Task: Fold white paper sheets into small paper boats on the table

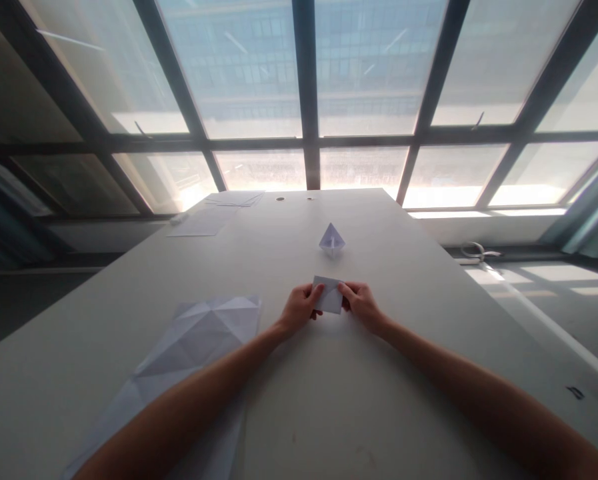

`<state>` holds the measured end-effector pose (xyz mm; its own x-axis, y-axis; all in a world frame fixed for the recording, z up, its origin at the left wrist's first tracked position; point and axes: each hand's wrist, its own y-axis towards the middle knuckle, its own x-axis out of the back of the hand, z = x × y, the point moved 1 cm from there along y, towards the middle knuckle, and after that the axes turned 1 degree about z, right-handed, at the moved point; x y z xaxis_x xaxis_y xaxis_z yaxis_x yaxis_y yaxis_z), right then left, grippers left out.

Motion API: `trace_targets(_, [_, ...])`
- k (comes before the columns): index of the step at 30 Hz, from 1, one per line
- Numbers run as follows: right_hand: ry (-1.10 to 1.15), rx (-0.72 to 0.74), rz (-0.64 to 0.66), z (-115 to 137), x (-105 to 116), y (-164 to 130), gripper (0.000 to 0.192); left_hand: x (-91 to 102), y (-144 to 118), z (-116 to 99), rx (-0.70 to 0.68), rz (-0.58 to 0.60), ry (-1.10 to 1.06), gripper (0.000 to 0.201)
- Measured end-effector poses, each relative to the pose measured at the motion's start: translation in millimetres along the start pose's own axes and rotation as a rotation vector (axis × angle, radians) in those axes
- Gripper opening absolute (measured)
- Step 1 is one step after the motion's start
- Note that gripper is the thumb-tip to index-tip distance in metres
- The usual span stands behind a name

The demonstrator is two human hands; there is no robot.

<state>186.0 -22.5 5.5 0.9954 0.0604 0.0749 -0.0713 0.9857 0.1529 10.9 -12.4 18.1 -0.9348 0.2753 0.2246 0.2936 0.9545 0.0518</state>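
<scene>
A small folded paper square point(331, 301) is held up between my two hands, just above the table. My left hand point(301, 307) pinches its left side, thumb on the near face. On the right side my right hand point(361, 304) grips it the same way, thumb near the top corner. The fingers behind the paper are partly hidden. Beyond the hands a folded paper boat point(332, 240) stands upright on the white table point(389, 400). Under and beside my left forearm lies a large creased paper sheet point(193, 340), partly covered by the arm.
Flat paper sheets point(203, 222) lie at the far left of the table, near its back edge. Two round holes point(280, 199) sit at the far end. Windows point(359, 67) rise behind it. A pale pipe point(543, 313) runs along the floor at right.
</scene>
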Motion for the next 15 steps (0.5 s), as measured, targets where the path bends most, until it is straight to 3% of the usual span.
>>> trace_targets(4, [0.018, -0.012, -0.099, -7.5, 4.1, 4.1, 0.043, 0.4, -0.2, -2.6, -0.007, 0.172, -0.028, 0.052])
trace_targets(6, [-0.012, 0.002, -0.090, -7.7, 4.8, 4.5, 0.043, 2.3, -0.3, -5.2, -0.002, 0.171, -0.025, 0.050])
trace_targets(9, [-0.083, 0.022, -0.007, -4.0, 2.7, 2.8, 0.042, 5.7, -0.3, -8.2, 0.023, 0.159, -0.036, 0.047])
trace_targets(15, [-0.206, 0.039, 0.173, 0.7, -3.7, 1.2, 0.043, 8.4, 2.4, -6.0, 0.007, 0.254, 0.050, 0.052])
